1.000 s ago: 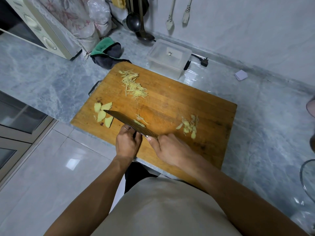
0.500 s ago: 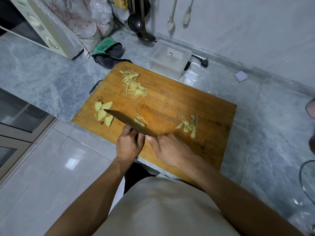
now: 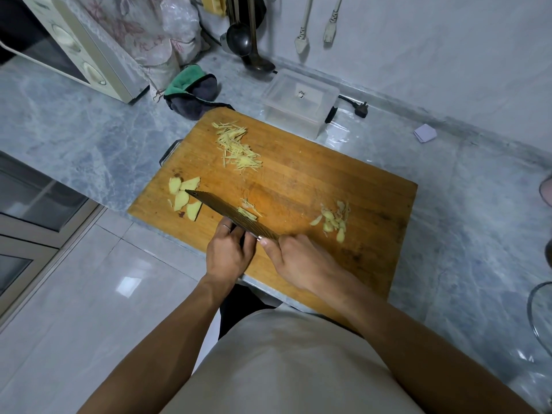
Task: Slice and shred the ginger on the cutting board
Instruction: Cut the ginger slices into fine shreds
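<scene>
A wooden cutting board [image 3: 313,180] lies on the grey counter. My right hand [image 3: 298,259] grips the handle of a cleaver [image 3: 227,212], whose blade runs left across the board's near side. My left hand [image 3: 228,252] sits against the blade's near face with its fingers curled down on a piece of ginger that the blade mostly hides. A few fresh shreds [image 3: 249,206] lie just beyond the blade. Ginger slices [image 3: 183,194] lie at the blade's tip. A pile of shredded ginger [image 3: 237,149] sits at the far left, and ginger peelings [image 3: 333,221] at the right.
A clear plastic box [image 3: 298,101] stands behind the board, with a black plug [image 3: 360,109] beside it. A green and grey cloth [image 3: 192,91] and a microwave [image 3: 68,46] are at the far left. Ladles [image 3: 242,40] hang on the wall. A glass rim [image 3: 537,315] shows at the right edge.
</scene>
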{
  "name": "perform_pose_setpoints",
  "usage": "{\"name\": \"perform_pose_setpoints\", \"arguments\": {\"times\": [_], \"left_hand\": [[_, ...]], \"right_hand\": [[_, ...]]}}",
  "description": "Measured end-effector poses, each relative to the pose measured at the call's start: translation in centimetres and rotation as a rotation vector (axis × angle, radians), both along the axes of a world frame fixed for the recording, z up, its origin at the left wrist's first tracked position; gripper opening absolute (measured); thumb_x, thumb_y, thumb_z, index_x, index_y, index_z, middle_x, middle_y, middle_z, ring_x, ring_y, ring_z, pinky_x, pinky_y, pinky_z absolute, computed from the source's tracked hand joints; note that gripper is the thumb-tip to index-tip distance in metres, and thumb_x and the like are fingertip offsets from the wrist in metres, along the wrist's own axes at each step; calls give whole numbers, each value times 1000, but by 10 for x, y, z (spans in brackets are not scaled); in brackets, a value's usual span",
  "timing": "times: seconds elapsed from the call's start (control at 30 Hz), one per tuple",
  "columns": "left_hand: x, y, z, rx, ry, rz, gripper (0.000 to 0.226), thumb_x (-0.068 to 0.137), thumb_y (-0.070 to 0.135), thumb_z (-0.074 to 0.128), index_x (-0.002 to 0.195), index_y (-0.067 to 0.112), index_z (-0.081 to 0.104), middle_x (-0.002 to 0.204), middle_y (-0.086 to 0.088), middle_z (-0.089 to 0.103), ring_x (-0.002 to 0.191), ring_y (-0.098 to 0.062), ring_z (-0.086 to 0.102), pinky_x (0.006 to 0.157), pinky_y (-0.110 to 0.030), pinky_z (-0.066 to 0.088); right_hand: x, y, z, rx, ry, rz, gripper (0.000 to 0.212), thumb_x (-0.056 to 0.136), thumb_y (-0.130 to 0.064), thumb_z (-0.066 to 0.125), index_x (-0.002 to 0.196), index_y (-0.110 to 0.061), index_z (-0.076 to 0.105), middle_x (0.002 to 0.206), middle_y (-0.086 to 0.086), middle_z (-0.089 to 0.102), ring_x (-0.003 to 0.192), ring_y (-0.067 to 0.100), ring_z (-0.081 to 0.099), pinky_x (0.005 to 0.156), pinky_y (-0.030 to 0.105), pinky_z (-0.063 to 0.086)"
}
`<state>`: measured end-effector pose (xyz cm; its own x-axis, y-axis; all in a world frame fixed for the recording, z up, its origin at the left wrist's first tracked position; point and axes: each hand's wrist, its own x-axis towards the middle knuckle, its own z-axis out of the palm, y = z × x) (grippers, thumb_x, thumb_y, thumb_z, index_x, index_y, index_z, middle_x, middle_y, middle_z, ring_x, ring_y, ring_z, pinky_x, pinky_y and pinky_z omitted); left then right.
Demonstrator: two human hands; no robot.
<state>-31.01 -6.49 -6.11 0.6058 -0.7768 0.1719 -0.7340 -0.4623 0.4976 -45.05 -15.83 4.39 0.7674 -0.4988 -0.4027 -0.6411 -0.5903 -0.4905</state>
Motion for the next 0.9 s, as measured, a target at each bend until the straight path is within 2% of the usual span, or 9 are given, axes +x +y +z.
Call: {"name": "perform_pose_setpoints", "arguments": {"times": [0.07, 0.2, 0.3, 0.47, 0.63, 0.8, 0.9], "left_hand": [[0, 0, -2, 9, 2, 7, 50, 91, 36, 40, 83, -2, 72, 113, -23, 63, 69, -41, 66, 54, -32, 48], [0, 0, -3, 11, 14, 4, 51, 92, 36, 40, 80, -2, 71, 112, -24, 63, 73, -40, 66, 55, -34, 49], [0, 0, -4, 16, 3, 1, 50, 91, 36, 40, 78, -2, 70, 110, -24, 63, 72, -40, 66, 54, -33, 49], [1, 0, -3, 25, 12, 6, 50, 91, 35, 40, 77, -2, 71, 105, -24, 63, 72, -39, 67, 56, -32, 49], [-1, -1, 0, 3, -41, -12, 45, 92, 31, 43, 80, 0, 72, 109, -22, 64, 77, -36, 69, 54, -31, 49], [-2, 0, 1, -23, -39, -15, 44, 92, 31, 43, 83, 0, 73, 110, -21, 64, 81, -37, 69, 53, -32, 49], [-2, -1, 2, -23, -38, -11, 45, 91, 31, 43, 79, -1, 73, 106, -22, 64, 73, -37, 68, 52, -31, 48]], "right_hand": [[-1, 0, 2, 0, 10, 11, 55, 107, -55, 24, 87, -13, 55, 89, 17, 64, 80, 37, 61, 62, 33, 37], [0, -1, 5, 18, 37, 14, 56, 106, -56, 23, 75, -16, 48, 70, 6, 53, 67, 30, 53, 59, 33, 39], [2, -2, 3, 23, 59, 12, 58, 106, -57, 22, 76, -16, 49, 73, 7, 54, 67, 29, 52, 60, 33, 40], [1, 0, -5, 16, 41, 5, 61, 106, -56, 23, 98, -10, 62, 88, 14, 61, 79, 35, 60, 62, 32, 37], [-3, 0, -5, 18, 2, -8, 56, 105, -57, 24, 80, -16, 51, 77, 11, 58, 68, 32, 57, 58, 32, 36], [-3, 0, -2, 19, 6, -1, 59, 106, -55, 25, 78, -13, 54, 69, 6, 56, 59, 23, 52, 52, 32, 36], [-2, -1, -1, 24, 17, 6, 58, 106, -56, 24, 78, -14, 54, 71, 6, 56, 61, 24, 52, 53, 32, 38]]}}
